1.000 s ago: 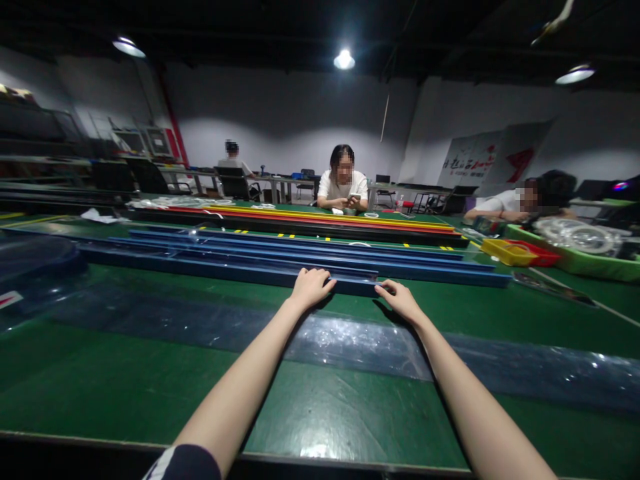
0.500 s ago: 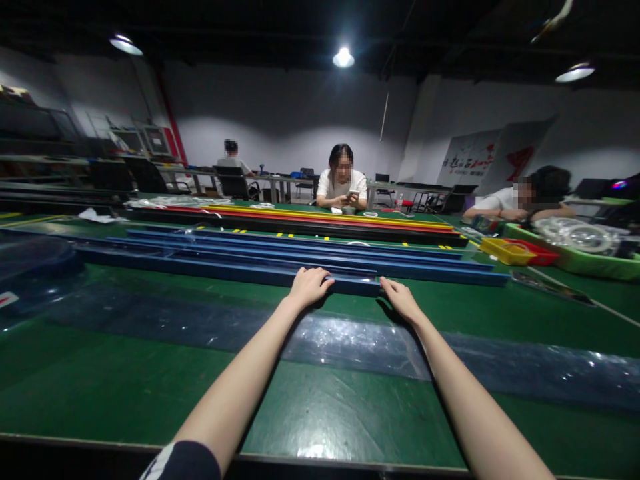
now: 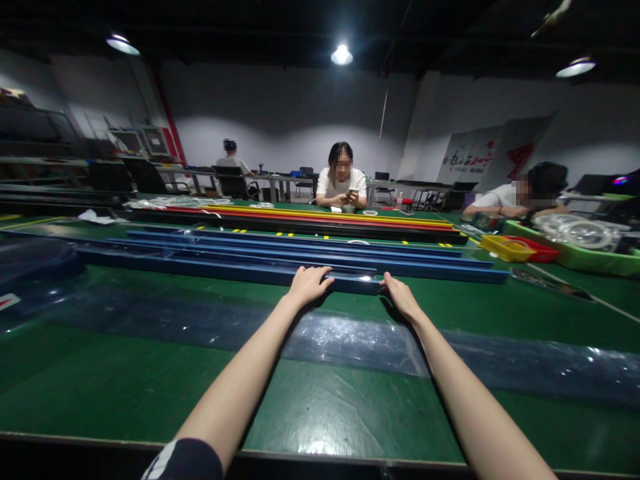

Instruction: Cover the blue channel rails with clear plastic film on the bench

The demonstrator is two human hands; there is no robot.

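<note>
A long blue channel-shaped strip (image 3: 240, 273) lies across the green table, nearest to me among several similar blue strips (image 3: 425, 259). My left hand (image 3: 309, 285) is closed over its front wall a little short of the right end, fingers over the top edge. At that right end, my right hand (image 3: 400, 295) has its fingers bent against the tip of the strip, with the thumb raised on top. Its fingertips are partly hidden. A glossy patch shows inside the channel between both hands. Under my forearms, a flat clear plastic sheet (image 3: 350, 340) runs across the table.
Yellow, red and black strips (image 3: 320, 217) lie farther back. A yellow bin (image 3: 507, 249), a red bin (image 3: 543, 252) and a green tray (image 3: 600, 261) with coiled clear tubing stand at right. One person (image 3: 341, 180) leans on the far edge with a phone; another sits at right.
My right thumb has risen slightly at the strip's end, and the fingers there have shifted a little. My left hand stays in place on the strip.
</note>
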